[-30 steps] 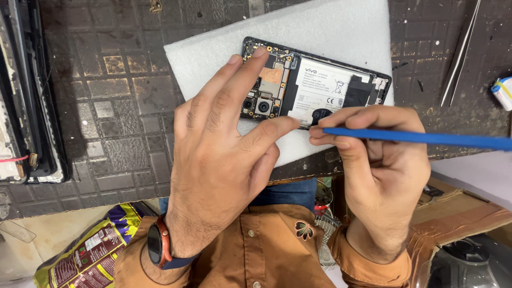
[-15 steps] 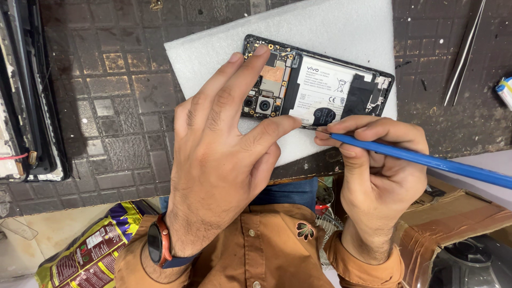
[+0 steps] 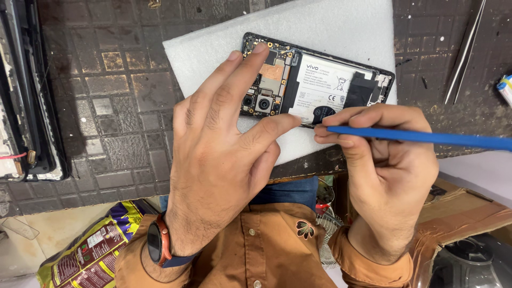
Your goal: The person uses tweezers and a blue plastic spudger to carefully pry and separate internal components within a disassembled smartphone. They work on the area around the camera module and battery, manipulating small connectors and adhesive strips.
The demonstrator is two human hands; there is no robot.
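Your left hand [image 3: 224, 160] lies spread over the near-left end of the opened smartphone [image 3: 317, 80], fingers wide and flat — the index and middle fingertips rest on the circuit board by the far edge, and the thumb presses the foam just at the phone's near edge, beside the camera lenses. It grips nothing; it only pins the phone down.

Your right hand [image 3: 384, 170] is closed around a blue plastic pry tool [image 3: 426, 136], pinched between thumb and forefinger like a pen. The tool's tip sits at the near edge of the phone, by the white battery [image 3: 325, 85], and its handle runs off toward the right edge of the picture.

The phone lies back-off, face down, on a white foam pad [image 3: 330, 26] set toward the far middle of the dark tiled work mat [image 3: 117, 106]. A stack of dark phone frames [image 3: 26, 106] sits at the mat's left edge, and metal tweezers [image 3: 466, 50] lie near its far-right corner. A snack wrapper [image 3: 85, 250] lies below the mat's near-left edge — close to your watch-wearing wrist.
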